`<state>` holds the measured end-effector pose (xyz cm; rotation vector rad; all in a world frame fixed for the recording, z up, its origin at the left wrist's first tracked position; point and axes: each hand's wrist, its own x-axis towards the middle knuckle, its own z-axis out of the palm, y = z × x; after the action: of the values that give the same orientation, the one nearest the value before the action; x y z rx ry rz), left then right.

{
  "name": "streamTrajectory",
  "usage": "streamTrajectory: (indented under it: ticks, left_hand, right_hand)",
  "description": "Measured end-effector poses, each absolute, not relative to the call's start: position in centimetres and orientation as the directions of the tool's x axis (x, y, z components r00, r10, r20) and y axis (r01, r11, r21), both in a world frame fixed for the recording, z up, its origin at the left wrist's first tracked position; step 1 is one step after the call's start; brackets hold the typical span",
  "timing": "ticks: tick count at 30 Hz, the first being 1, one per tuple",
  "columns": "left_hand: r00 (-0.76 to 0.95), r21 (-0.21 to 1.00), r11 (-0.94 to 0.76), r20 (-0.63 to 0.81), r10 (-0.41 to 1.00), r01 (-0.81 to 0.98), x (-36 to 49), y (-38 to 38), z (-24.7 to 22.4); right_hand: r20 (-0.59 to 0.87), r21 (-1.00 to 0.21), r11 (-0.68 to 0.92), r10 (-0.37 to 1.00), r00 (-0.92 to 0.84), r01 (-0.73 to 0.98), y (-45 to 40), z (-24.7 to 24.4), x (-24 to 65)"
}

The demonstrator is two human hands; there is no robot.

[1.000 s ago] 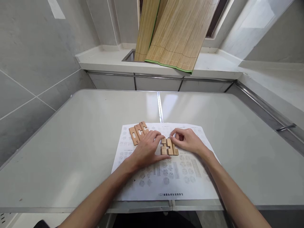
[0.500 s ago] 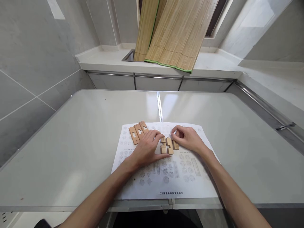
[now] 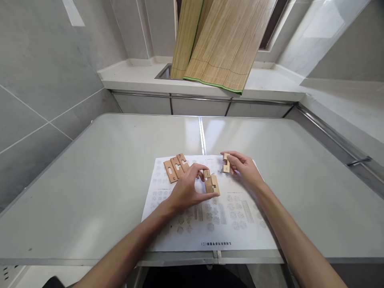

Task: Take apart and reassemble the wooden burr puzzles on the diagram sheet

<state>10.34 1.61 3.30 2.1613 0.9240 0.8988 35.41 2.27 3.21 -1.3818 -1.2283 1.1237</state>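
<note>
My left hand (image 3: 192, 183) is closed around a notched wooden puzzle piece (image 3: 207, 182), fingertips at its far end and thumb along the near side. Right against that piece is a second notched wooden block (image 3: 215, 185), its near end by my thumb; whether the hand bears it too is hard to tell. Farther right, my right hand (image 3: 242, 166) pinches another notched wooden puzzle piece (image 3: 226, 164) upright between thumb and fingers. Left of my left hand, three flat wooden pieces with cut-outs and dark numbers (image 3: 177, 168) lie side by side on the printed sheet (image 3: 186, 240).
The sheet, covered in small diagrams, lies on a pale folding table (image 3: 90, 180) near its front edge, across the metal centre seam (image 3: 202, 134). Behind stands a white counter (image 3: 132, 78) with a sink corner (image 3: 163, 72) and a hanging bamboo mat (image 3: 222, 48).
My right hand has picked up the rightmost notched piece and moved it away and slightly right. The pieces at my left hand have tilted and shifted a little.
</note>
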Motion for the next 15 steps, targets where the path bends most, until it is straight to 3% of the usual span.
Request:
streamTrajectory:
  ticks: [5,9,15]
  left_hand:
    - [0.436,0.802,-0.451,0.270,0.858,0.391,10.5,1.7,3.3]
    - [0.398,0.830,-0.418,0.265,0.878,0.370,10.6,1.7,3.4]
    - [0.409,0.901,-0.334,0.203,0.889,0.278,10.7,1.6,3.3]
  right_hand:
    - [-0.071,-0.983,-0.085,0.993,-0.093,-0.161,2.3,3.1,35.0]
    - [-0.027,-0.983,-0.068,0.974,-0.227,-0.173,1.8,2.7,33.3]
    - [-0.031,-0.988,-0.070,0.964,-0.266,-0.137,1.2,2.5,31.9]
